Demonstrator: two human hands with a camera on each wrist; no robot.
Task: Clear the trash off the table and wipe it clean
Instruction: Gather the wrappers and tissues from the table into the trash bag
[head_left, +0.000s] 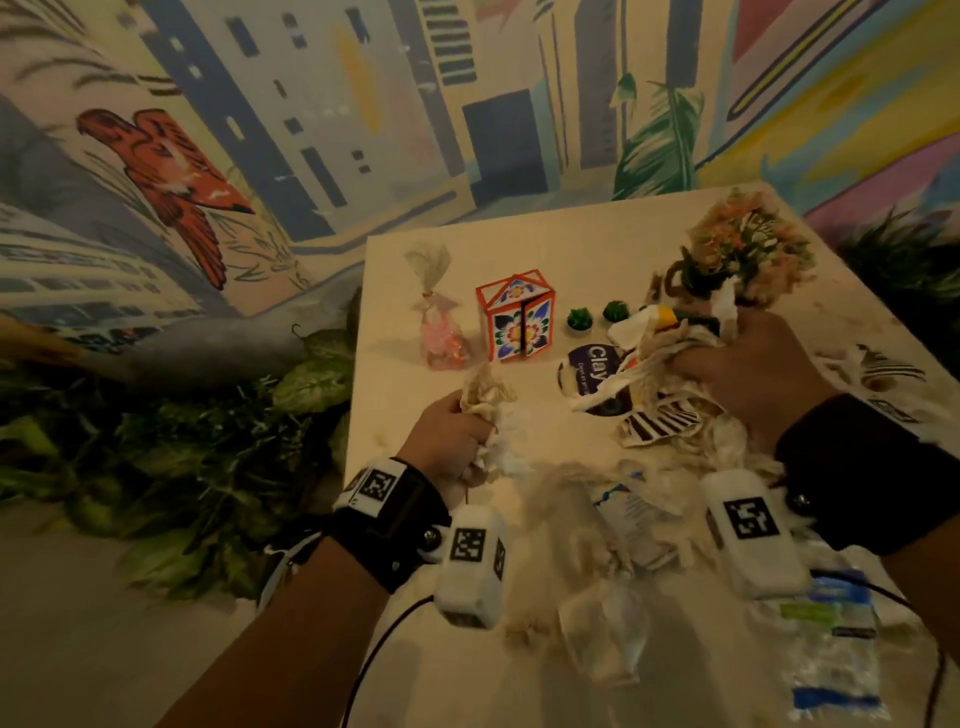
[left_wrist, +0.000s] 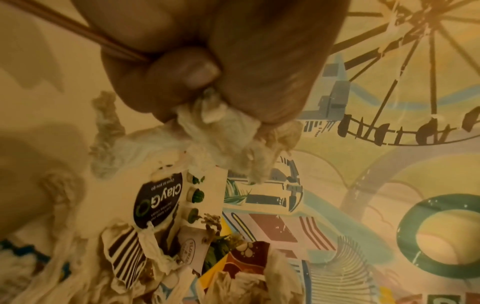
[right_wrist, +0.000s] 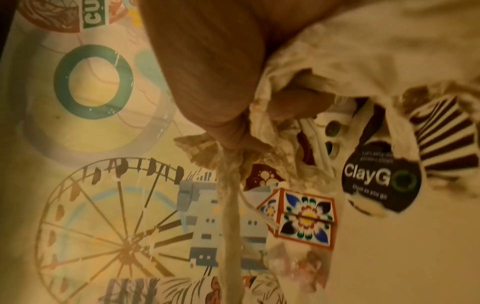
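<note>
My left hand (head_left: 457, 436) is a fist round a wad of crumpled tissues (head_left: 498, 431) near the table's left edge; the left wrist view shows the tissues (left_wrist: 223, 131) bulging below the curled fingers, with thin sticks (left_wrist: 78, 30) running through the fist. My right hand (head_left: 737, 364) grips a bunch of crumpled napkins and wrappers (head_left: 670, 343) at the table's middle right; in the right wrist view the napkins (right_wrist: 280, 115) fill that grip. More tissues (head_left: 571, 514), a striped wrapper (head_left: 660, 421) and clear plastic (head_left: 602, 634) lie on the pale table (head_left: 415, 675).
A dark round "ClayGo" sign (head_left: 592, 364), a floral tile box (head_left: 519, 325), a pink candy bag (head_left: 441, 338), two tiny potted plants (head_left: 579, 318) and a flower arrangement (head_left: 748, 244) stand at the back. A crushed plastic bottle (head_left: 831, 654) lies front right. Leafy plants (head_left: 208, 441) border the left.
</note>
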